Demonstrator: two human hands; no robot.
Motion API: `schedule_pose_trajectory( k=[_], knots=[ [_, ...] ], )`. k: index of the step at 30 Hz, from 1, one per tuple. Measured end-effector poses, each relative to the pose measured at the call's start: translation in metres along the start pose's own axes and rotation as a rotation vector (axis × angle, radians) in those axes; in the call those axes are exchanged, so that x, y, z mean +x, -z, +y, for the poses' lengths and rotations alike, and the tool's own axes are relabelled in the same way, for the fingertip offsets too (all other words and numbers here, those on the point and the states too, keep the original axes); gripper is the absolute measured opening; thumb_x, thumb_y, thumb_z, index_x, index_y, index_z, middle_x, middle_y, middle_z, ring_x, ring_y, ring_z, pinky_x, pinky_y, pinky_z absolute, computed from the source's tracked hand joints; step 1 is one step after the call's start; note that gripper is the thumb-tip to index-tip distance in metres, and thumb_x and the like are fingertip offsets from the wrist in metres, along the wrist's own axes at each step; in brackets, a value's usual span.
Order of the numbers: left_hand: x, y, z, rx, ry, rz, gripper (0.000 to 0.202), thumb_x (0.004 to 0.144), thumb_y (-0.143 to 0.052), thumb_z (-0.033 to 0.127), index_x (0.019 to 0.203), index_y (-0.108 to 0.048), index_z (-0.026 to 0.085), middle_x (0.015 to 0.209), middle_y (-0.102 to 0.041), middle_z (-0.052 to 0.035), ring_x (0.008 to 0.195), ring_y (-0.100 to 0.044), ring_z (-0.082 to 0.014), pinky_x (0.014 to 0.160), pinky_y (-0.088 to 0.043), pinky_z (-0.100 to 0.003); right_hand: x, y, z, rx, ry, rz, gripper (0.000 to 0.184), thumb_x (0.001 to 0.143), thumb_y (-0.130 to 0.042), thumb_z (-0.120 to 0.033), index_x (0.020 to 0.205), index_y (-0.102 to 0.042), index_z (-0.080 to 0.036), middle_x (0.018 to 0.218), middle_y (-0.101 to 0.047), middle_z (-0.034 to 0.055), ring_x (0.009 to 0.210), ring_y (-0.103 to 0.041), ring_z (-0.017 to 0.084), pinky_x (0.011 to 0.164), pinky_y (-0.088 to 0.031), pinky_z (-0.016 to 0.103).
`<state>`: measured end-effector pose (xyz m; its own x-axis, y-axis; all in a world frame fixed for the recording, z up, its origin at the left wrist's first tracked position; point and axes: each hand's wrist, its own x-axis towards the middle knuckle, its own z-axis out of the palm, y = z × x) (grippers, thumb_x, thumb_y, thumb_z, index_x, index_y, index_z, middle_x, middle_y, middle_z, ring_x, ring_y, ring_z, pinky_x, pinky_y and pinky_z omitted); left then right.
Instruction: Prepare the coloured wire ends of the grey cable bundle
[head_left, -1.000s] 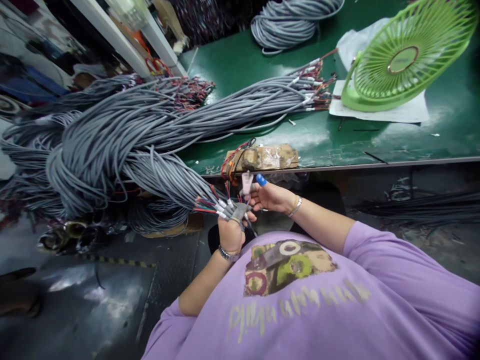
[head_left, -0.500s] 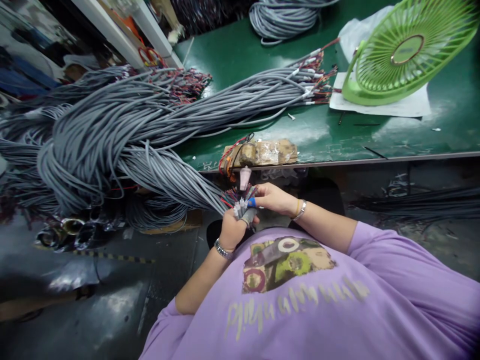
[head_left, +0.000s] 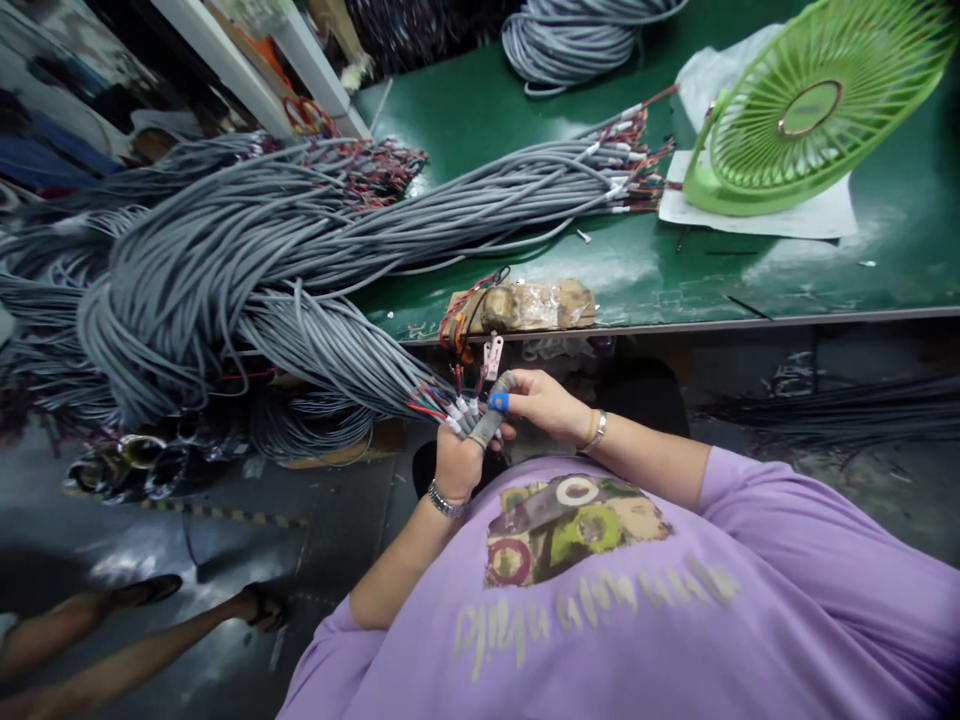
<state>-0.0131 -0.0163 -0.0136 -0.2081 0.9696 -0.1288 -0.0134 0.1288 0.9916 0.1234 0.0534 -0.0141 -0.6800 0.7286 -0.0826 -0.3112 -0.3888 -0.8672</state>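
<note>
Both hands in view, just off the near edge of the green table (head_left: 660, 275). Left hand (head_left: 457, 467): fingers curled around the ends of several grey cables (head_left: 360, 355), thumb laid across them; a grey wrap (head_left: 486, 430) covers the thumb. White sleeves (head_left: 454, 412) and thin coloured wires (head_left: 429, 404) show at these ends, pointing away from the body. Right hand (head_left: 553, 403): thumb and forefinger drawn together right at the held cable ends, a blue wrap (head_left: 499, 401) on the thumb; whether anything is pinched between the tips cannot be told. Just beyond the fingers, a pale, two-pronged piece (head_left: 493, 357) stands out in front of the table edge; its attachment is unclear. Behind it, on the edge, lies a wooden block (head_left: 559, 303) with red and black leads (head_left: 474, 296) at its left end. The held cables run up and left to a large heap of similar grey cables (head_left: 180, 270). On the table, right side: green fan (head_left: 810, 110) on white paper (head_left: 814, 212). Far side: coiled cable (head_left: 574, 50). Lower left: another person's legs (head_left: 161, 640) on the floor.
</note>
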Motion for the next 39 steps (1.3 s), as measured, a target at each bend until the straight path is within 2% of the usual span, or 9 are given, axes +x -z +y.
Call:
schedule_pose_trajectory(
  k=[3,6,9,14,17,20,25,29,39],
  knots=[
    [0.000,-0.001,0.000,-0.048,-0.003,0.047,0.025,0.074,-0.075,0.037,0.068,-0.065,0.015,0.059,-0.067,-0.0029,0.046,-0.058,-0.0111,0.044,-0.044,-0.021,0.001,-0.001,0.000,-0.003,0.013,0.015,0.037,0.070,-0.076,-0.046,0.071,-0.053,-0.018,0.047,-0.054,-0.0041,0.044,-0.048,0.010,0.048,-0.033,0.023],
    [0.001,-0.004,0.002,-0.145,0.009,0.129,0.025,0.071,-0.076,0.037,0.070,-0.064,0.015,0.057,-0.067,-0.0022,0.045,-0.059,-0.0118,0.041,-0.042,-0.021,0.003,0.001,-0.001,-0.040,0.028,0.128,0.038,0.063,-0.081,-0.044,0.067,-0.056,-0.016,0.052,-0.055,-0.0037,0.048,-0.046,0.008,0.050,-0.034,0.022],
    [0.003,-0.008,0.005,-0.203,0.019,0.152,0.025,0.070,-0.075,0.038,0.070,-0.065,0.014,0.054,-0.066,-0.0024,0.043,-0.059,-0.0115,0.040,-0.041,-0.020,0.004,0.004,-0.002,-0.043,0.035,0.236,0.034,0.059,-0.082,-0.040,0.066,-0.059,-0.016,0.057,-0.055,-0.0044,0.050,-0.043,0.007,0.050,-0.034,0.021],
    [0.005,-0.010,0.011,-0.233,0.037,0.176,0.023,0.068,-0.074,0.035,0.068,-0.066,0.014,0.052,-0.065,-0.0025,0.044,-0.060,-0.0118,0.039,-0.037,-0.019,0.007,0.013,0.003,0.069,-0.034,0.263,0.026,0.063,-0.078,-0.033,0.068,-0.058,-0.017,0.056,-0.050,-0.0058,0.049,-0.038,0.006,0.047,-0.030,0.019],
    [0.006,-0.010,0.016,-0.258,0.058,0.162,0.022,0.067,-0.074,0.035,0.067,-0.067,0.014,0.051,-0.064,-0.0022,0.046,-0.062,-0.0126,0.038,-0.034,-0.018,0.016,0.020,0.002,0.215,-0.141,0.288,0.027,0.073,-0.072,-0.040,0.073,-0.059,-0.017,0.061,-0.056,-0.0024,0.051,-0.043,0.007,0.047,-0.035,0.019],
    [0.008,-0.012,0.022,-0.274,0.067,0.121,0.025,0.067,-0.074,0.037,0.067,-0.067,0.013,0.050,-0.062,-0.0021,0.044,-0.061,-0.0121,0.037,-0.033,-0.018,0.028,0.022,-0.006,0.289,-0.235,0.233,0.038,0.082,-0.064,-0.053,0.078,-0.063,-0.015,0.068,-0.060,0.0016,0.054,-0.048,0.008,0.048,-0.040,0.019],
    [0.013,-0.013,0.027,-0.290,0.109,0.031,0.027,0.064,-0.076,0.039,0.063,-0.066,0.014,0.048,-0.061,-0.0014,0.039,-0.056,-0.0105,0.038,-0.036,-0.020,0.036,0.016,-0.015,0.274,-0.157,0.172,0.039,0.080,-0.070,-0.054,0.084,-0.068,-0.015,0.065,-0.057,-0.0007,0.052,-0.044,0.007,0.046,-0.037,0.017],
    [0.018,-0.011,0.025,-0.294,0.160,0.005,0.025,0.063,-0.075,0.037,0.064,-0.064,0.015,0.047,-0.060,-0.0009,0.038,-0.054,-0.0106,0.041,-0.042,-0.022,0.035,0.015,-0.013,0.367,-0.220,0.150,0.039,0.084,-0.065,-0.054,0.085,-0.069,-0.015,0.068,-0.061,0.0014,0.056,-0.047,0.009,0.050,-0.041,0.019],
    [0.021,-0.011,0.019,-0.260,0.162,-0.005,0.025,0.062,-0.075,0.034,0.053,-0.062,0.014,0.045,-0.058,-0.0027,0.037,-0.052,-0.0098,0.040,-0.043,-0.023,0.041,0.009,-0.003,0.440,-0.167,0.251,0.041,0.082,-0.067,-0.056,0.079,-0.069,-0.015,0.067,-0.061,0.0018,0.061,-0.051,0.011,0.055,-0.043,0.021]
  ],
)
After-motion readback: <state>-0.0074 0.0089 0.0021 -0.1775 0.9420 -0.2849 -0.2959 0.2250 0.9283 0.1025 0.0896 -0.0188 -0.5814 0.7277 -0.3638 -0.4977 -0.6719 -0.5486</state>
